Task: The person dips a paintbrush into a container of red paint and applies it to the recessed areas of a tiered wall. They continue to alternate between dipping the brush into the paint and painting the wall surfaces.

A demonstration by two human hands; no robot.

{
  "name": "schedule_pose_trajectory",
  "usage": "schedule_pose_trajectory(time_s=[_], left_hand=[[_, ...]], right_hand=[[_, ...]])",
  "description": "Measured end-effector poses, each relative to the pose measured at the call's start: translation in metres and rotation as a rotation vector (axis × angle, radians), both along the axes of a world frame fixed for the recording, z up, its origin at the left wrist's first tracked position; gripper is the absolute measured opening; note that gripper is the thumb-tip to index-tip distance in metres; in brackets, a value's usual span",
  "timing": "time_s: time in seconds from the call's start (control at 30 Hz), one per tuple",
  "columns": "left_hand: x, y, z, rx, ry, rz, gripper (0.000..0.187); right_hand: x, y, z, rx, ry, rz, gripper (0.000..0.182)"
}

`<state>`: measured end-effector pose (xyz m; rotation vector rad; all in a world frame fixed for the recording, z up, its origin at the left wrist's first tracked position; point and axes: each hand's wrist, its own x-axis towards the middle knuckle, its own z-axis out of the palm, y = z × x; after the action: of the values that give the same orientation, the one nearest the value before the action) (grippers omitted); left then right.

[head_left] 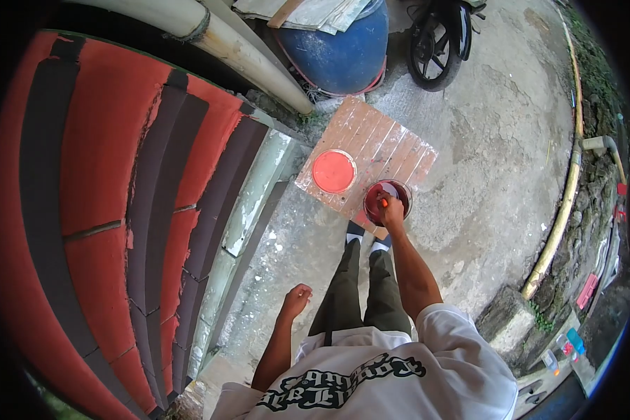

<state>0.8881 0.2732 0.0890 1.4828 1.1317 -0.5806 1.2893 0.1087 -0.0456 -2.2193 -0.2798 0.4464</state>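
My right hand is closed round an orange-handled tool over the open paint can; the tool's lower part is in the can and hard to make out. The can holds dark red paint and stands on a wooden board with pale stripes. Left of the can on the same board lies a round lid coated in bright red. My left hand hangs at my side, away from the board, with its fingers curled and nothing seen in them.
On the left are red and dark-grey painted steps with a pale edge. Beyond the board stand a blue barrel and a motorbike wheel. A long pipe runs along the right side of the concrete ground.
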Motion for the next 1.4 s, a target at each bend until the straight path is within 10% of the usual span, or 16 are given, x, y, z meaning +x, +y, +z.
schedule_pose_trajectory(time_s=[0.77, 1.4], left_hand=[[0.002, 0.003, -0.001, -0.009, -0.043, 0.01, 0.017], [0.066, 0.051, 0.008, 0.052, -0.102, -0.013, 0.021]], right_hand=[[0.001, -0.014, 0.035, 0.011, 0.03, -0.137, 0.025], [-0.014, -0.109, 0.148, 1.005, 0.955, -0.897, 0.029]])
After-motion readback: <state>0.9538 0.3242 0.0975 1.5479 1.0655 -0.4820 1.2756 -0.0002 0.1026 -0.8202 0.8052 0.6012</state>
